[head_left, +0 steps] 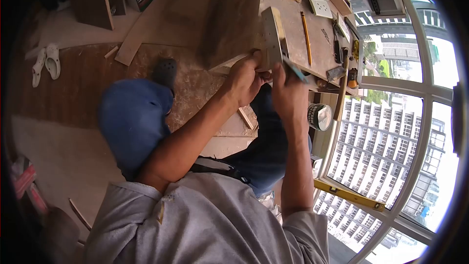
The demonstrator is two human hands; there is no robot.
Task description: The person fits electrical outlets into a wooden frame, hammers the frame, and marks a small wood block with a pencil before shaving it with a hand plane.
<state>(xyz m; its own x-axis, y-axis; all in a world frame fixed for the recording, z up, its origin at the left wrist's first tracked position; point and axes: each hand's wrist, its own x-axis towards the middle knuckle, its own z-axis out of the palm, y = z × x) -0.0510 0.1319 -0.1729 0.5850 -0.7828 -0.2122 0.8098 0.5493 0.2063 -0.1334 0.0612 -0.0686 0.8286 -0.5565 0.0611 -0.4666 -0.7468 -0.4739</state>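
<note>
A short wooden piece [271, 36] with a pale side face stands on end at the edge of the workbench [292, 29]. My left hand [245, 79] is closed around its lower end, thumb along the near side. Close against the same end, my right hand [288, 93] grips a flat tool with a teal part [296, 71]. Motion blur hides what kind of tool it is. A yellow pencil [307, 39] lies on the bench beyond the piece.
White socket plates [320, 7], a hammer [344, 80] and small tools lie along the bench's window side. A labelled can [320, 117] stands beside my right forearm. A yellow spirit level [349, 195] rests by the window. Shavings and offcuts [129, 49] litter the floor.
</note>
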